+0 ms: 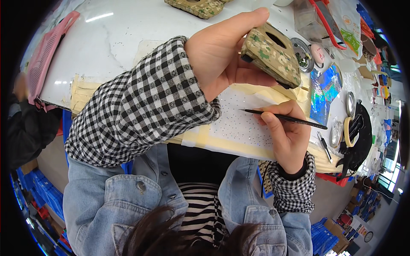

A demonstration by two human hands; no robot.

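My left hand (222,51) is wrapped round a camouflage-patterned case (273,53) with a dark oval opening, held tilted above the table. In my right hand (290,134) a thin black brush (294,120) is pinched between thumb and fingers. Its fine tip points left, apart from the case. Below both hands lies a white sheet (239,126) dotted with tiny dark specks, with yellowish tape along its edges. Another camouflage piece (196,7) sits at the far edge of the table.
To the right are a round tin (302,55) of small dark bits, shiny holographic packets (324,91), a craft knife (324,147), a roll of tape (351,132) and a black bag (363,136). A pink basket (49,57) stands at the left, beside another person's dark sleeve (32,132).
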